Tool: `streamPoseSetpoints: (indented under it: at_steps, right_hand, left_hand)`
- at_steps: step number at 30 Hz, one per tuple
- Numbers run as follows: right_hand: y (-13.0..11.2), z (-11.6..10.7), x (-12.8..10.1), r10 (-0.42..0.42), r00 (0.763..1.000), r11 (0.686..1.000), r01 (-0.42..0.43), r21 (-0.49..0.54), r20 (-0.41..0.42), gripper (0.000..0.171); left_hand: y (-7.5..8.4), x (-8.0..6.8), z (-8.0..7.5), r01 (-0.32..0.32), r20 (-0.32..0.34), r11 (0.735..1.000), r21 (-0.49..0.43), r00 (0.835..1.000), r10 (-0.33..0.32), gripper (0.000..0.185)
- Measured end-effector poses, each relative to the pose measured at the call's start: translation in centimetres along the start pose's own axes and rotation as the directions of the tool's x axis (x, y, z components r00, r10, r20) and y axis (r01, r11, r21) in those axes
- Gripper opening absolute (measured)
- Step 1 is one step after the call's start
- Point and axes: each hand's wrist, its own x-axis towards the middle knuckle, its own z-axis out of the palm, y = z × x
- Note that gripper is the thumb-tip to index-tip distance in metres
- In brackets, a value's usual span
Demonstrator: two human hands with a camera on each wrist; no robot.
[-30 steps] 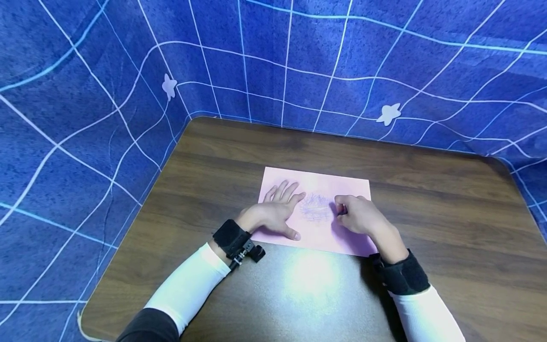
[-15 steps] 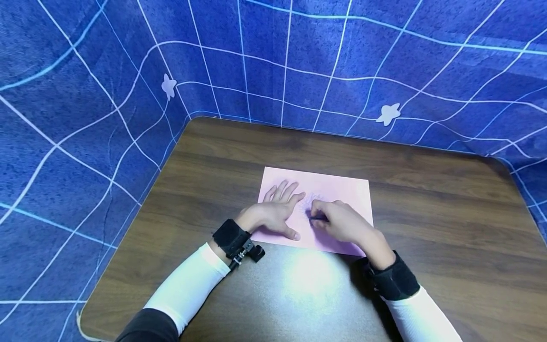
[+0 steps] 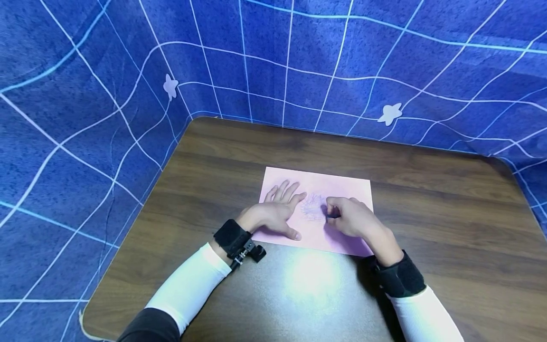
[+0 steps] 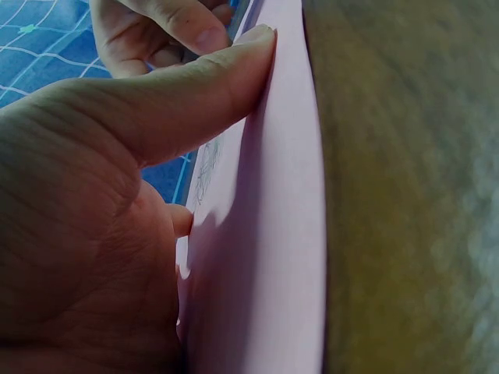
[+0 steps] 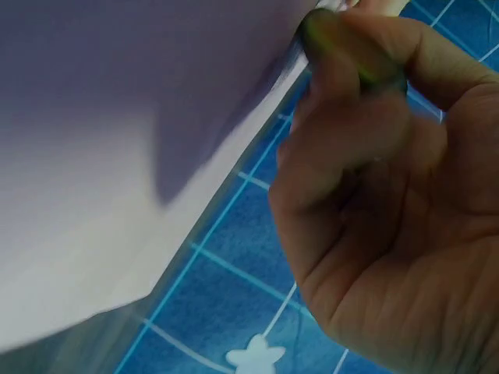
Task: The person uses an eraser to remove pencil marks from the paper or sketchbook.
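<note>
Paper – pink sheet, lies flat on wooden bench, under both hands. Left hand rests on its left part w/ fingers straight and spread, thumb pressed flat on sheet near the close edge. Right hand is just beside it, to its right, fingers curled tight around small dark crayon – tip on the paper. Between the hands sits purple scribble. Blue grid cloth stands behind bench, beyond the fingers.
</note>
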Motion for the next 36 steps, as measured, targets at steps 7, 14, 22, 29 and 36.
streamPoseSetpoints:
  at_steps: [7,14,22,29,36]
  right_hand:
    - [1.0,-0.8,0.0,0.033,0.999,0.999,-0.033,-0.001,0.013,0.02]
    - [0.1,-0.8,-0.4,0.024,1.0,0.995,-0.025,-0.1,-0.012,0.015]
    - [-3.0,1.0,0.0,-0.071,0.993,0.997,0.069,-0.017,-0.095,0.014]
    - [-4.8,2.3,0.5,-0.098,0.987,0.994,0.093,-0.051,-0.124,0.014]
    - [-4.6,2.2,0.5,-0.013,0.997,0.999,0.01,-0.046,-0.08,0.018]
  left_hand:
    - [0.0,0.0,0.0,-0.004,-0.004,1.0,-0.01,1.0,0.004,0.118]
    - [-0.1,-0.1,0.1,0.003,-0.001,1.0,-0.008,1.0,-0.003,0.119]
    - [-0.4,0.5,0.5,-0.005,-0.013,1.0,-0.029,1.0,0.005,0.118]
    - [-0.5,0.5,0.3,-0.011,-0.02,1.0,-0.019,1.0,0.01,0.118]
    - [-0.1,0.0,-0.2,0.0,0.009,1.0,-0.023,1.0,0.001,0.117]
